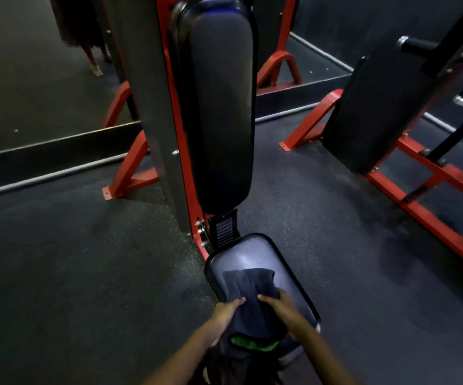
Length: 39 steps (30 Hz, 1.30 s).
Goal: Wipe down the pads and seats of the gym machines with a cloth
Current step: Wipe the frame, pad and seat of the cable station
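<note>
Dark gym floor [86,259] surrounds the seat [255,257]; left hand [226,315] and right hand [284,308] each keep a closed grip on the cloth [249,284] lying there; wipe with even overlapping strokes toward the back pad [219,107]

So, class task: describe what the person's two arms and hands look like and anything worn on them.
Both forearms are bare, with no sleeves in view. The left hand and right hand wear no gloves; no watch, bracelet or ring shows. The fingers are bare too, slightly blurred.
</note>
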Each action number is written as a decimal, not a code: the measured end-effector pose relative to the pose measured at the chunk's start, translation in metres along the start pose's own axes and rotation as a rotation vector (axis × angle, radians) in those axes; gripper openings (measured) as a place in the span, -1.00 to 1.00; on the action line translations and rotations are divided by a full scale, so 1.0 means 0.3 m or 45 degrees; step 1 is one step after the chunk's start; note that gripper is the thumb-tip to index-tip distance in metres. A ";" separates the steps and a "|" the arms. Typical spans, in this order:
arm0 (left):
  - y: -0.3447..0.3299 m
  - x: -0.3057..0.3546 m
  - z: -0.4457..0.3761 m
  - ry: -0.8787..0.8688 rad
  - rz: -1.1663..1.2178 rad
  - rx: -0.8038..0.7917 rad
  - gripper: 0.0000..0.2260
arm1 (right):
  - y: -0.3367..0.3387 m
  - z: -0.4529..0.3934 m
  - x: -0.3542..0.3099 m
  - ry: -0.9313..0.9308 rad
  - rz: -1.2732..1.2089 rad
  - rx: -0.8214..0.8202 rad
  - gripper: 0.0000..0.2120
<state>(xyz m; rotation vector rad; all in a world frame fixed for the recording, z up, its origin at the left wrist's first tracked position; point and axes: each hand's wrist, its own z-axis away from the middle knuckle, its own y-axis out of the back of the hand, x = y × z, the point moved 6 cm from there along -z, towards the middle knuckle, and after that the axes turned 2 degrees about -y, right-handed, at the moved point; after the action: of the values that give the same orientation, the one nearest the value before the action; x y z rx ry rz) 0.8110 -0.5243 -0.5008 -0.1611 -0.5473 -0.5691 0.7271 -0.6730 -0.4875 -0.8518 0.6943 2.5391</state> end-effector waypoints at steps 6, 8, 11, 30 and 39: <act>-0.142 -0.128 0.078 -0.027 0.203 0.045 -0.67 | 0.112 0.012 0.047 0.203 0.010 -0.025 -0.76; -0.184 -0.170 0.103 -0.079 0.238 0.091 -0.66 | 0.124 -0.001 0.079 0.229 0.002 -0.209 -0.57; -0.234 -0.231 0.137 -0.152 0.324 0.137 -0.66 | 0.136 -0.020 0.153 0.280 0.128 -0.456 -0.22; -0.277 -0.403 0.042 -0.272 -0.140 0.418 -0.73 | -0.139 -0.117 0.216 0.789 1.615 -0.004 -0.47; -0.183 -0.267 -0.151 -0.509 0.065 0.733 -0.55 | -0.234 -0.269 0.054 0.976 1.548 -0.007 -0.48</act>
<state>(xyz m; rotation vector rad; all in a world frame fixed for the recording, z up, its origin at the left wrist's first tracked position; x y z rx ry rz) 0.7446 -0.5459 -0.5820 0.2640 -1.0698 -0.3095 0.7858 -0.6582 -0.5772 -1.8570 1.9017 3.0865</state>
